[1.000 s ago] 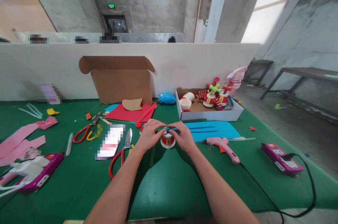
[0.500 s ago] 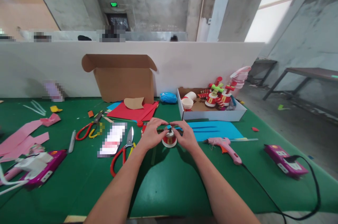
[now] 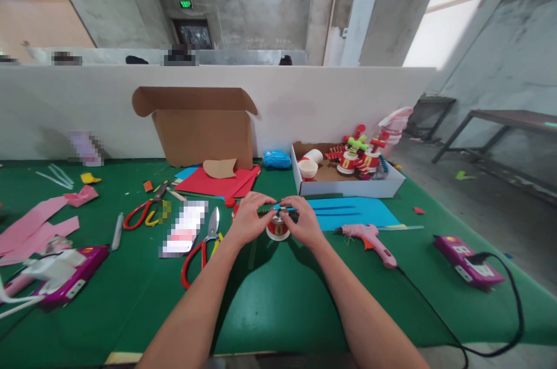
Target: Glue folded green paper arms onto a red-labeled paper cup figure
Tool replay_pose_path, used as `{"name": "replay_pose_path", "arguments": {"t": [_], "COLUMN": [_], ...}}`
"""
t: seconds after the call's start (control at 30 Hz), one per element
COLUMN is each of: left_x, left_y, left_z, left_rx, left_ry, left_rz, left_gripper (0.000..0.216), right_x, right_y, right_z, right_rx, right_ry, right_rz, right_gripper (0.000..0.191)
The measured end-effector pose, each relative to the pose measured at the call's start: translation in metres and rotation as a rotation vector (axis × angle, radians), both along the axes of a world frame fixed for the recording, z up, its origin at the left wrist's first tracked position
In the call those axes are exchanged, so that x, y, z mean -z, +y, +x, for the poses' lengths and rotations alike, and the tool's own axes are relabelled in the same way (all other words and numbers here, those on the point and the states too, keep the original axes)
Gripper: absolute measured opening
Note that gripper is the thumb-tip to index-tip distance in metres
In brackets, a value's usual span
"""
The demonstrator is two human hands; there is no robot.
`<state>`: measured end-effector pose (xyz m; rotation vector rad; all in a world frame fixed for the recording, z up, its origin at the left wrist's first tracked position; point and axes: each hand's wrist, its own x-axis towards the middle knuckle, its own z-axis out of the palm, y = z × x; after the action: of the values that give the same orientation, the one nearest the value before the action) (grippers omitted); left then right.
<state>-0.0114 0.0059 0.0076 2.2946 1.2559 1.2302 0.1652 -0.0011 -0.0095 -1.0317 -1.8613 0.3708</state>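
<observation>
A small red-and-white paper cup figure [image 3: 277,232] stands upside down on the green table, its wide rim at the bottom. My left hand [image 3: 253,217] and my right hand [image 3: 304,219] close in on its top from both sides, fingers bent and thumbs pressing at the middle. Dark folded paper strips stick out sideways beneath my fingers. A bit of blue shows between the fingertips, but most of the top part is hidden. Behind my right hand lies a blue sheet [image 3: 361,212] with darker blue strips on it.
To the right lie a pink glue gun [image 3: 369,238] and a purple power strip [image 3: 467,261]. On the left are red-handled scissors [image 3: 212,232], a phone [image 3: 185,227] and pink paper [image 3: 35,221]. A white box [image 3: 352,188] with finished-looking cup figures stands behind, near red sheets [image 3: 204,184].
My thumbs have moved closer together over the cup's top, and less of the blue piece shows. The cup stays in place; the view has shifted slightly.
</observation>
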Motion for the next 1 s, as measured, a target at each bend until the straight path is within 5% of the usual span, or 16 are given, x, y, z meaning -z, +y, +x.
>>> {"name": "replay_pose_path", "arguments": {"t": [1.0], "left_x": [0.0019], "left_y": [0.0017], "left_z": [-0.0013], "left_rx": [0.043], "left_ry": [0.002], "left_rz": [0.013], "left_gripper": [0.016], "right_x": [0.0072], "right_y": [0.0041], "right_z": [-0.0013], "right_rx": [-0.014], "right_ry": [-0.004], "right_rz": [-0.011], "right_gripper": [0.012]}}
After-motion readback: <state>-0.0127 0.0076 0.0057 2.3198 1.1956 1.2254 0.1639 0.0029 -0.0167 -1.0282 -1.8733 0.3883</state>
